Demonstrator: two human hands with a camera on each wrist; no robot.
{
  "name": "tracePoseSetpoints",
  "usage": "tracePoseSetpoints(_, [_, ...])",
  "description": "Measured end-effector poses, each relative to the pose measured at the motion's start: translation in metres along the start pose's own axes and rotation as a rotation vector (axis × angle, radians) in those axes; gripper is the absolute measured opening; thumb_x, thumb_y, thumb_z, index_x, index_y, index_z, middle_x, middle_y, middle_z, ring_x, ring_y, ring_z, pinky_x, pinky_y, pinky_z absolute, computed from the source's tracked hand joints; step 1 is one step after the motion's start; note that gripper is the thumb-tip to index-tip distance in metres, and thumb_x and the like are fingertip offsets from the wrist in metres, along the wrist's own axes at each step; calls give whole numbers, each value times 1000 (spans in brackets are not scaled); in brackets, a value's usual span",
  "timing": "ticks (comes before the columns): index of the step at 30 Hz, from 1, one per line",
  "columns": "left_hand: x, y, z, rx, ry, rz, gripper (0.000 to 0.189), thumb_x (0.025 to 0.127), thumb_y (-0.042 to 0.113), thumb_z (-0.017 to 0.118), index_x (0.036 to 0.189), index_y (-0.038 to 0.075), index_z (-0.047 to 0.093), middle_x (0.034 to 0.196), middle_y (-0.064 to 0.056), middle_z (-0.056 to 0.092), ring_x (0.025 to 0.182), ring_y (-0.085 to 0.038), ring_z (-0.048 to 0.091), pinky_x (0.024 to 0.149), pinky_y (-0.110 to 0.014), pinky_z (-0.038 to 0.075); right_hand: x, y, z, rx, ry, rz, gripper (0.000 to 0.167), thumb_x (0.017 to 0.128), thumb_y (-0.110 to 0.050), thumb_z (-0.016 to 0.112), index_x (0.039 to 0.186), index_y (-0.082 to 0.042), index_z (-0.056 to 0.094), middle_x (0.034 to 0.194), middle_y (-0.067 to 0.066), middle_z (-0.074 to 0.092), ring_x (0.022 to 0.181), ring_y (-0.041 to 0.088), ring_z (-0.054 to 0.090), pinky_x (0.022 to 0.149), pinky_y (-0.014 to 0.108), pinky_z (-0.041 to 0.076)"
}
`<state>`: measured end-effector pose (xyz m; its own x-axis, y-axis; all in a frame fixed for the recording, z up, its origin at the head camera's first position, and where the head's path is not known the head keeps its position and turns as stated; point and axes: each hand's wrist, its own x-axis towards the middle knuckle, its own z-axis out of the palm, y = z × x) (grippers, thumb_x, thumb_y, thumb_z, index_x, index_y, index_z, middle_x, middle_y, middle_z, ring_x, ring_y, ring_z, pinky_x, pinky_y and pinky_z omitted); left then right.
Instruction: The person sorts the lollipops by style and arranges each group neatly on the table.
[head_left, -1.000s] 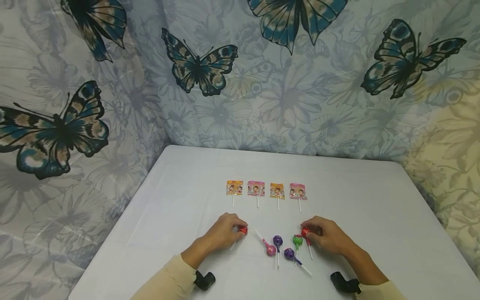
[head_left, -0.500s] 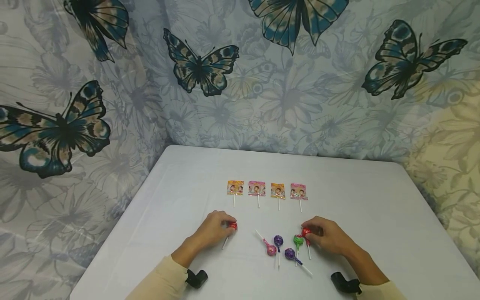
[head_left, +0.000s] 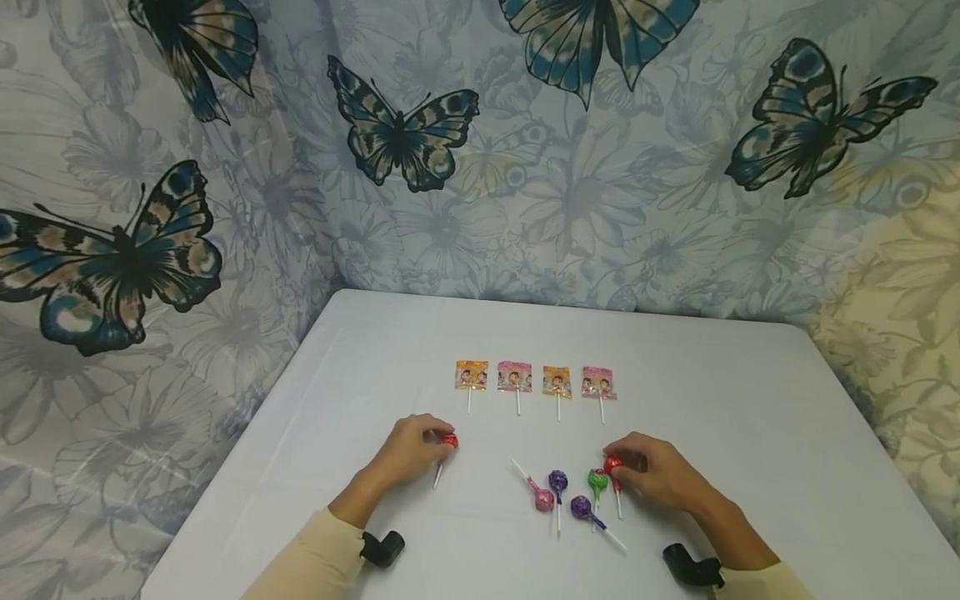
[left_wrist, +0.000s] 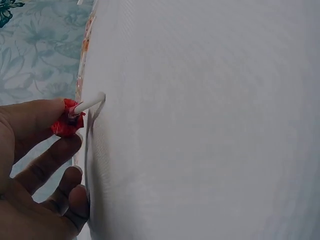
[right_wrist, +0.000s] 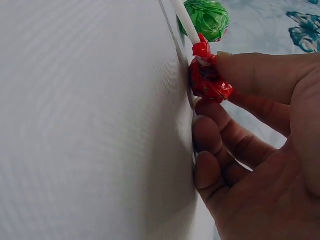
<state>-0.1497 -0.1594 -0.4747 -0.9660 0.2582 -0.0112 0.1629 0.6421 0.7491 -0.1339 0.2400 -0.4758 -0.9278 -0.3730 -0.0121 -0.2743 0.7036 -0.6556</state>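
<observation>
Red shiny-wrapped ball lollipop (head_left: 450, 440) pinched at its head by the left hand (head_left: 408, 447), matching red lollipop (head_left: 612, 465) pinched by the right hand (head_left: 662, 472), the two well apart over the white surface (head_left: 375, 358), green-wrapped round lollipop (head_left: 597, 480) just beside the right hand's.

Red lollipops (left_wrist: 68, 123), butterfly-patterned backdrop (head_left: 585, 200)

The left hand (head_left: 408, 450) partly hides one red lollipop (head_left: 451, 441), the right hand (head_left: 654, 470) another red one (head_left: 612, 463); the green lollipop (head_left: 597, 480) has its stick partly under a purple one (head_left: 581, 507); the packets (head_left: 472, 377) are too small to read; the head view's bottom edge cuts both sleeves (head_left: 315, 554).
</observation>
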Motion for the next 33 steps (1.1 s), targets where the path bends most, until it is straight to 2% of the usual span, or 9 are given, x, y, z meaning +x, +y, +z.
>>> tracePoseSetpoints(10, [1,-14,-1,-49,39,-18,22,78,10,80,99,11,76,93,4,66,88,-18,56,77,-38,45,0,3,0,1,17,-11,22,83,-11,76,103,-8,71,89,-9,60,76,11,50,66,27,44])
tracePoseSetpoints(19, [0,-16,-1,-85,49,-75,21,78,11,80,99,12,76,96,3,68,96,-20,59,85,-42,44,0,0,-6,17,19,14,22,83,-15,76,103,-8,71,87,-9,61,78,12,53,69,29,46])
tracePoseSetpoints(23, [0,-17,0,-99,63,-82,20,78,13,81,98,12,76,94,4,68,98,-21,60,87,-44,44,3,-4,-13,22,46,-20,22,84,-14,75,104,-6,71,87,-9,61,78,13,53,70,29,47])
tracePoseSetpoints(28, [0,-18,0,-118,72,-82,21,78,14,81,98,10,76,93,3,68,95,-20,60,87,-43,44,11,-15,-16,31,100,-87,23,85,-11,74,106,-4,71,88,-9,62,79,13,54,69,29,47])
tracePoseSetpoints(33, [0,-19,-1,-122,71,-74,22,79,15,81,99,10,75,93,3,68,93,-19,60,85,-42,44,20,-37,-11,59,146,-109,24,85,-10,74,107,-4,71,91,-7,63,82,16,54,70,30,47])
